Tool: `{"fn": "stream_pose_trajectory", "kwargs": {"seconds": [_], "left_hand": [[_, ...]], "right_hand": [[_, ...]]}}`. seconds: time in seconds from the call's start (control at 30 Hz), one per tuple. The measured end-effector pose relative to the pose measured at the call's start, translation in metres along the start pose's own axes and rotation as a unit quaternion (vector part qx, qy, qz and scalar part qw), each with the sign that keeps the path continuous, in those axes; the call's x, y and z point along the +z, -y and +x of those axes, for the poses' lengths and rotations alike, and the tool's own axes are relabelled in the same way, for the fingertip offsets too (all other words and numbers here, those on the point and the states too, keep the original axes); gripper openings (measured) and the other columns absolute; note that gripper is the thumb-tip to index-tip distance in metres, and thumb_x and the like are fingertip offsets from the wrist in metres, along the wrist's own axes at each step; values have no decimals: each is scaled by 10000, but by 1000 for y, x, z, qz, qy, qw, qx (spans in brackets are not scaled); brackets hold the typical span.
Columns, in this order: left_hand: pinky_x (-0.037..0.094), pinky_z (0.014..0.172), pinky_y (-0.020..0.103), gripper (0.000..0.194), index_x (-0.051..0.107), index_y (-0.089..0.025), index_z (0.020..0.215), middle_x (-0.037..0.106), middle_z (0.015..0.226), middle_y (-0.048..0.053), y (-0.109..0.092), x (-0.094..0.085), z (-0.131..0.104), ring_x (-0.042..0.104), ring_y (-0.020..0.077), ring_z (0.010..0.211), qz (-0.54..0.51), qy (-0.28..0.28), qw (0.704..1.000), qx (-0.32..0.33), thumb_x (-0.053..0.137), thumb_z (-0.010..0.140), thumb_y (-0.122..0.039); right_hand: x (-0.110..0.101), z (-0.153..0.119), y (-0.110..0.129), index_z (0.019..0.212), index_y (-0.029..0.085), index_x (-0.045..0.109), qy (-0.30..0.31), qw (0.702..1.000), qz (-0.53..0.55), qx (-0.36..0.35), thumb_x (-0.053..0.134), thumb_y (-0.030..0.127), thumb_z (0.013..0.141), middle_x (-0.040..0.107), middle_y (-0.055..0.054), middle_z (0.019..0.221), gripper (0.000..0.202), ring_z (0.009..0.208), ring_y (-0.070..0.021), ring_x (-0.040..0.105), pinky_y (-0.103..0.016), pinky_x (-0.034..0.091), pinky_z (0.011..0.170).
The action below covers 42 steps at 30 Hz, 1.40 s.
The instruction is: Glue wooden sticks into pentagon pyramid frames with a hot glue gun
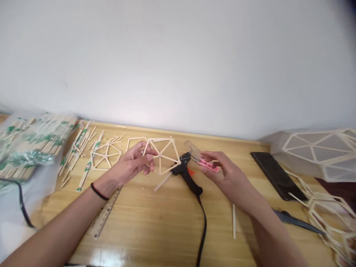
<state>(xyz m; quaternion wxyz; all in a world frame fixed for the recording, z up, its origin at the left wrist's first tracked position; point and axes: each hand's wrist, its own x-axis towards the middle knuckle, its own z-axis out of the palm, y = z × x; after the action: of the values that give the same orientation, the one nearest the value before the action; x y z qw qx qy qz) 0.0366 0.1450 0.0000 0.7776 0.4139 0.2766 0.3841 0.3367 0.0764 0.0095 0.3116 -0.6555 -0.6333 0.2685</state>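
Head camera: across the wooden tabletop (155, 230), bagged chopsticks (41, 137) lie far left and a black hot glue gun (190, 181) lies near the middle. Above the table, just left of that gun, my left hand (136, 161) pinches a five-spoked stick pentagon (160, 154) by its left side. It should be light and rigid, hardly slippery, but fragile at its joints; I'd grip gently near a corner or the hub, never mid-spoke. My right hand (226, 170) holds a small pink-handled tool (209, 165), perhaps a cutter; its far end is too blurred to tell.
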Motion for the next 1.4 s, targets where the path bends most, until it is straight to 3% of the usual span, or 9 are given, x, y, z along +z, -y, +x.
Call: {"fn": "stream_pose_trajectory", "kwargs": {"seconds": [0.07, 0.2, 0.27, 0.37, 0.47, 0.7, 1.0, 1.2, 1.4], "left_hand": [[514, 497, 153, 302, 575, -172, 874, 705, 921, -1, 0, 5, -1, 715, 94, 661, -5, 7, 1000, 7, 870, 862, -238], [563, 556, 178, 340, 513, -185, 851, 671, 864, -7, 3, 12, -4, 749, 134, 750, -4, 28, 1000, 3, 845, 890, -244], [591, 578, 199, 328, 522, -186, 863, 684, 911, 13, 5, 11, -6, 759, 161, 816, 9, 36, 999, -4, 840, 895, -255], [609, 562, 217, 278, 620, -186, 1009, 719, 986, 52, 5, 8, -7, 751, 187, 857, 69, 47, 996, -18, 830, 908, -338], [598, 533, 216, 335, 678, -180, 1093, 747, 945, 63, 3, 8, -8, 738, 176, 764, 133, 43, 989, -40, 808, 920, -436], [583, 518, 197, 356, 785, -135, 912, 743, 748, 65, -3, 21, -12, 687, 146, 641, 215, 60, 970, -96, 770, 937, -490], [617, 540, 217, 379, 779, -140, 873, 759, 777, 57, -5, 23, -12, 695, 143, 617, 245, 70, 963, -82, 681, 1003, -482], [630, 544, 218, 388, 806, -138, 906, 751, 763, 53, -7, 27, -12, 701, 144, 618, 272, 77, 956, -79, 668, 1009, -486], [641, 557, 222, 391, 796, -145, 890, 757, 782, 52, -8, 26, -12, 714, 150, 638, 294, 75, 950, -76, 654, 1016, -487]], "right_hand": [[1, 1, 20, 1176, 249, 686, 16, 998, 55, 13, 591, 597, 971, 760, -114, 1150, 415, 1052, -283, 724, -436, 572, 929], [23, 7, 52, 957, 229, 690, 137, 980, 141, -8, 571, 569, 1008, 726, -33, 812, 363, 710, -188, 659, -313, 512, 667], [33, 9, 54, 820, 219, 643, 145, 977, 157, -11, 554, 545, 1026, 650, -1, 703, 396, 609, -150, 570, -285, 437, 583], [39, 9, 45, 825, 209, 642, 152, 970, 192, -1, 549, 560, 1032, 545, 36, 625, 418, 562, -132, 505, -268, 392, 546], [37, 6, 36, 837, 201, 645, 173, 964, 204, -10, 540, 568, 1038, 522, 39, 640, 432, 561, -126, 483, -260, 368, 528], [37, 4, 35, 760, 218, 557, 184, 966, 179, -32, 553, 496, 1045, 490, 35, 684, 399, 618, -137, 438, -275, 322, 555], [39, 1, 34, 770, 218, 562, 171, 965, 197, -29, 566, 469, 1048, 461, 55, 678, 375, 603, -125, 403, -281, 295, 549], [40, 1, 35, 832, 211, 622, 183, 951, 248, 3, 619, 493, 1021, 600, 33, 717, 339, 592, -126, 504, -273, 362, 547], [40, 0, 36, 789, 217, 614, 173, 951, 257, 5, 669, 505, 991, 608, 37, 686, 356, 573, -123, 508, -267, 377, 537]]}}
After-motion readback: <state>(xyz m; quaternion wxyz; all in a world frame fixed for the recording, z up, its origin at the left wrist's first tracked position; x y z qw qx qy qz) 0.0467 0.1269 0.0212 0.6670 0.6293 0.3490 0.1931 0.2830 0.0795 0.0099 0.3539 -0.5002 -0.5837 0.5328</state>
